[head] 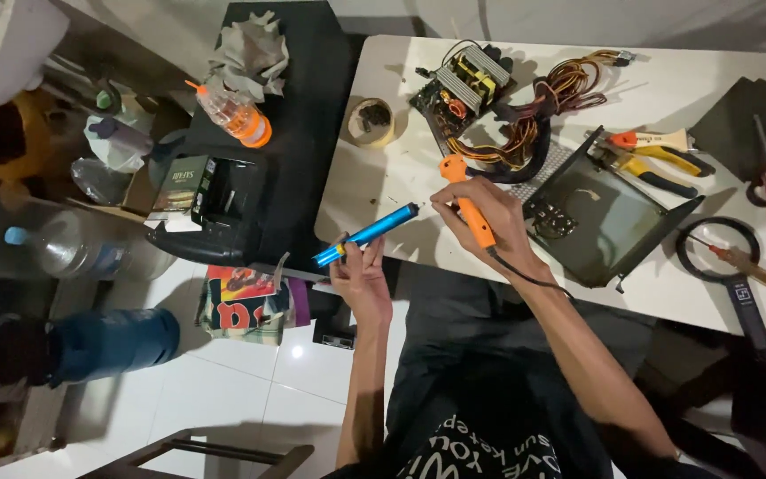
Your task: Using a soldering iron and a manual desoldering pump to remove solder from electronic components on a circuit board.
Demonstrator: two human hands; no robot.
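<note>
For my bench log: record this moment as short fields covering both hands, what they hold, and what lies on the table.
left hand: holds blue desoldering pump, tip toward the table
right hand: grips orange soldering iron, cord trailing along the forearm
table: white
circuit board: far side, with bundle of coloured wires
metal case: open, right of the hands
tape roll: left end
pliers: yellow handles, beyond the case
magnifying glass: right edge

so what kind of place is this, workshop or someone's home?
Likely a home electronics repair bench, not a shop. On the white table: an opened power supply board with its wire bundle, and pliers. The right hand holds an orange soldering iron, the left hand a blue tube tool.
</note>
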